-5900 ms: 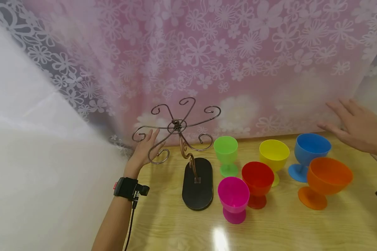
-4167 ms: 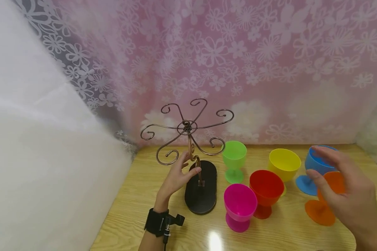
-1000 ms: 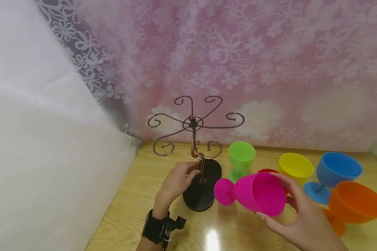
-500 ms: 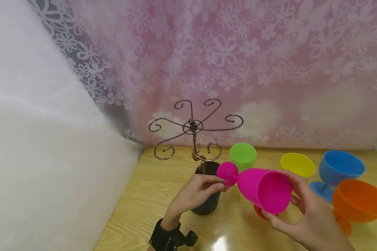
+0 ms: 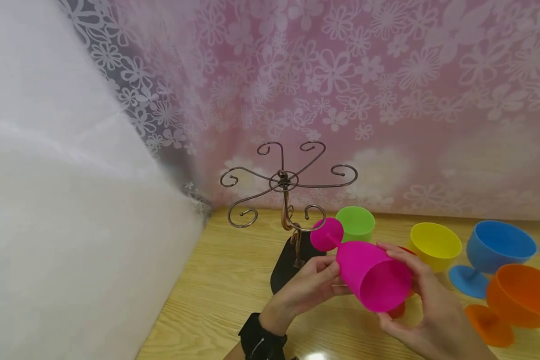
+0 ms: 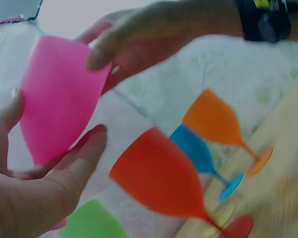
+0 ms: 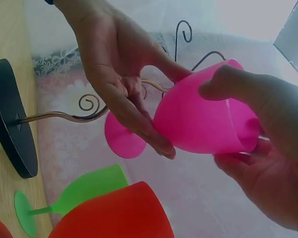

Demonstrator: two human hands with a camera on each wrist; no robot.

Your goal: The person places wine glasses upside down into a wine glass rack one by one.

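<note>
A pink plastic goblet (image 5: 360, 265) is held in the air on its side, its mouth turned toward the head camera and its foot pointing up and left. My right hand (image 5: 432, 305) grips the rim end of its bowl between thumb and fingers. At the stem end of the bowl, my left hand (image 5: 312, 287) holds it with thumb and fingers around the sides. Just behind stands a metal rack (image 5: 283, 181) with curled hook arms on a black oval base (image 5: 284, 265); its hooks carry nothing. A red goblet (image 6: 159, 173) is partly hidden behind the pink one.
A green goblet (image 5: 356, 222) stands right of the rack. Yellow (image 5: 434, 245), blue (image 5: 501, 245) and orange (image 5: 524, 295) goblets stand upright at the right of the wooden table (image 5: 207, 285). A pink flowered curtain (image 5: 342, 100) hangs behind, a white sheet (image 5: 81, 200) at left.
The right hand took up the pink goblet and tipped it sideways. The left hand let go of the rack's post, touched the goblet's foot, then moved onto its bowl.
</note>
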